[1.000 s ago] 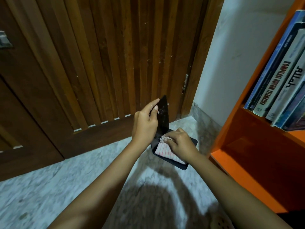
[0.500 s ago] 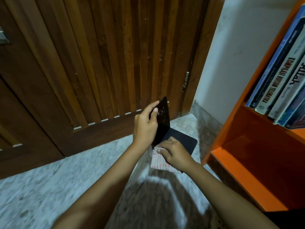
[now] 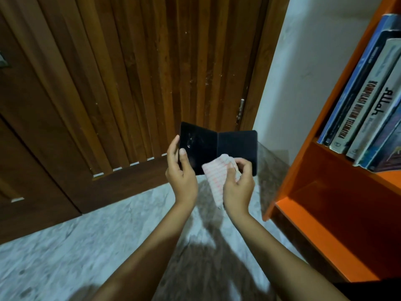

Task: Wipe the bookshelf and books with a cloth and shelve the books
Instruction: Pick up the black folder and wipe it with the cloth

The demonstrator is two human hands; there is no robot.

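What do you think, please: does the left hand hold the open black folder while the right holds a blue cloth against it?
Nearly: the head view shows a white, pink-lined cloth, not blue; left hand, right hand and black folder are as stated.

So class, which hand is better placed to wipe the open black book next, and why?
The right hand: it holds the cloth at the black book's lower edge. The left hand grips the book's left edge, holding it open.

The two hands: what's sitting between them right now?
In the head view, the white striped cloth, pinched by the right hand, hangs between it and the left hand, over the lower edge of the open black folder.
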